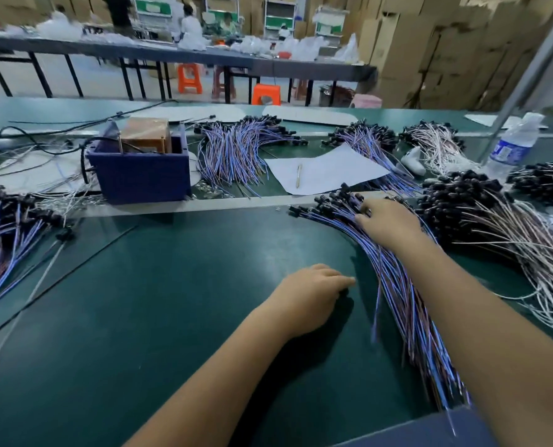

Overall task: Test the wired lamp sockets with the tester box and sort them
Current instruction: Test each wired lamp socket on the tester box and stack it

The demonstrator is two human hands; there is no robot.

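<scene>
A fan-shaped bundle of wired lamp sockets (397, 285), black sockets on blue and brown wires, lies on the green table to my right. My right hand (388, 221) rests on the socket end of this bundle, its fingers spread among the black sockets. My left hand (314, 295) lies palm down on the bare green mat beside the wires, fingers curled and holding nothing. The blue tester box (139, 172) with a brown transformer inside stands at the far left, out of reach of both hands.
More socket bundles lie at the left edge (1, 240), behind the box (233, 150), and at the right with white wires (494, 221). A paper sheet with a pen (326, 169) and a water bottle (510, 146) stand farther back. People work at a distant table.
</scene>
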